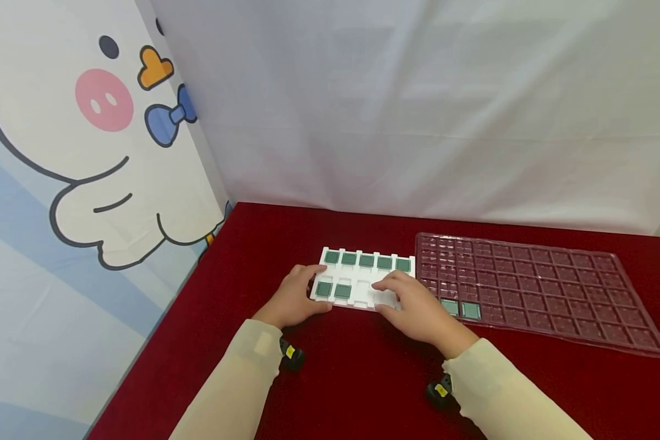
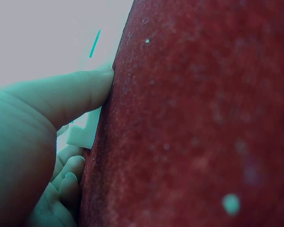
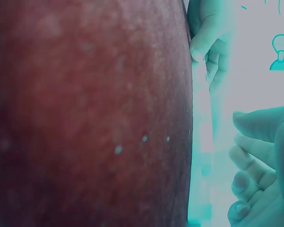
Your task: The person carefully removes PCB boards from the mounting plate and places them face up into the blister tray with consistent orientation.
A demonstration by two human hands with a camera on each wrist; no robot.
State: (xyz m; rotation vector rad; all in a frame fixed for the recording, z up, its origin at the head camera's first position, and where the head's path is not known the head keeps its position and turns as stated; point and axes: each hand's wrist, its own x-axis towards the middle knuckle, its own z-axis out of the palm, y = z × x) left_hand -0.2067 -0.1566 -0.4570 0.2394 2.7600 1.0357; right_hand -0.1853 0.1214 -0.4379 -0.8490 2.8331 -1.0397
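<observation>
This looks like a small staged workstation for sorting parts, set up as a recording booth and not as a home or shop. A surface (image 1: pixel 363 379) draped in dark red felt carries a white slotted tray (image 1: pixel 363 282) holding small green square chips. Just right of the white tray lies a clear moulded plastic tray (image 1: pixel 544 287) with many square pockets, the kind used for packing components. Behind the white tray hangs a plain white cloth backdrop (image 1: pixel 418 104), and to its left stands a panel printed with a cartoon duck (image 1: pixel 82 140).
</observation>
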